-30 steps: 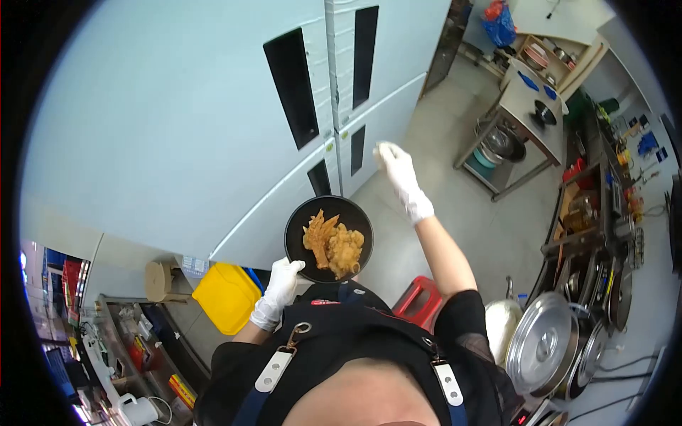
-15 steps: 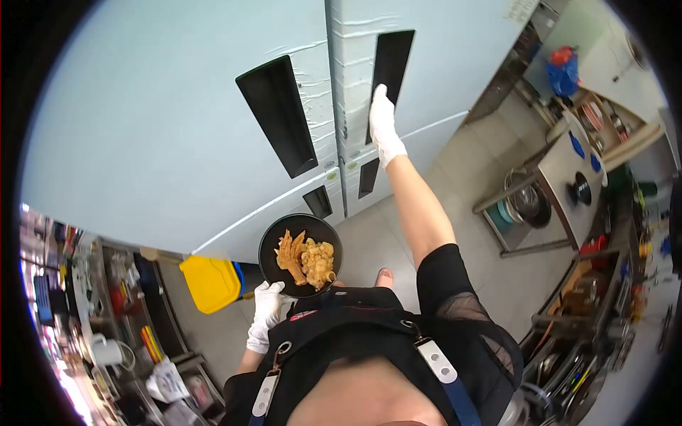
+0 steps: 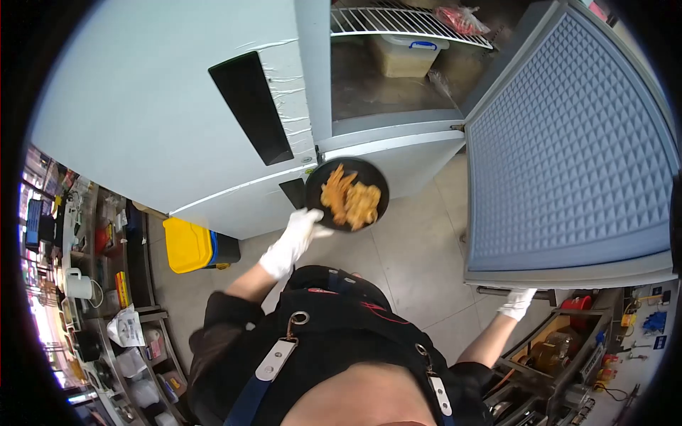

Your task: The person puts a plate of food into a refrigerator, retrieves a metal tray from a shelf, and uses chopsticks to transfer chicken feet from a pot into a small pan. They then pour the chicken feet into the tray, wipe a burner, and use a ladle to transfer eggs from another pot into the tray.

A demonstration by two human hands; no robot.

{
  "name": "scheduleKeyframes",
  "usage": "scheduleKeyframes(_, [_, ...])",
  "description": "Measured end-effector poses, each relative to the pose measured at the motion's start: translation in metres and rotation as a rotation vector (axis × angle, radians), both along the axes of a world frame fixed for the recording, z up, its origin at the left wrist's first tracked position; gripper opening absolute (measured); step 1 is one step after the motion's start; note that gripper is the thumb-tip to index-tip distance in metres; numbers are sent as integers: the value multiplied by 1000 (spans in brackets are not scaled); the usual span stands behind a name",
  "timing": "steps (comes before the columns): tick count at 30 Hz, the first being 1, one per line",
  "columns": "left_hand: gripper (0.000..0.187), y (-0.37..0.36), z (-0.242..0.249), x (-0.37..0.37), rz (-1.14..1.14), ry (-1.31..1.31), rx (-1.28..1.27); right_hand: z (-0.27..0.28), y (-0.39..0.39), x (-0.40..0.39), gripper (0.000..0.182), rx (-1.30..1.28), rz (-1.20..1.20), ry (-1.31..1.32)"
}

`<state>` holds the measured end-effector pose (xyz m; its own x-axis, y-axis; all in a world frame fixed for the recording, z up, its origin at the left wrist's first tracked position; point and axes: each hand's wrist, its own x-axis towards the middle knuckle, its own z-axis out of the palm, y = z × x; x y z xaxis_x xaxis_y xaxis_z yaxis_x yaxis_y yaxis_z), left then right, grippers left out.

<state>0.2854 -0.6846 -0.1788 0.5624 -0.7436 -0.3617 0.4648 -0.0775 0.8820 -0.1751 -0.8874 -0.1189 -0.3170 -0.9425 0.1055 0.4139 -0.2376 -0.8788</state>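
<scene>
My left hand (image 3: 295,240), in a white glove, is closed on the near-left rim of a black bowl (image 3: 381,181). In the bowl lie orange-brown chicken feet (image 3: 338,193) and, to their right, a heap of lumpy pale-brown food (image 3: 363,206). The bowl is held in front of the refrigerator (image 3: 149,113). My right hand (image 3: 517,304), also gloved, is at the lower outer edge of the open refrigerator door (image 3: 568,163); its fingers are hidden behind that door.
Inside the open compartment are a wire shelf (image 3: 383,21), a red bag (image 3: 460,20) and a lidded plastic box (image 3: 405,57). A yellow-lidded bin (image 3: 188,245) stands at the left. Loaded shelving (image 3: 135,312) lines the left side. The open door blocks the right.
The upper right refrigerator door has swung open to the right, and my right hand has moved right and down with it. My left hand has carried the bowl up and to the right.
</scene>
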Motion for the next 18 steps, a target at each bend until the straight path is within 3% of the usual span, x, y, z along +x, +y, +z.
scheduleKeyframes(2, [36,-61,26,0,-42,66,-82,19,-19,-14,51,-4,-31,-11])
scheduleKeyframes(5, [45,-163,22,31,4,197,-232,24,-34,-24,50,19,-48,-28])
scheduleKeyframes(10, [37,-293,52,68,312,151,-195,12,-32,-32,49,82,-52,-56])
scheduleKeyframes(14, [30,-333,73,82,621,260,-195,-6,-18,-30,49,151,-45,-74])
scheduleKeyframes(18, [26,-371,28,127,736,409,-380,-14,-13,-23,48,186,-41,-82])
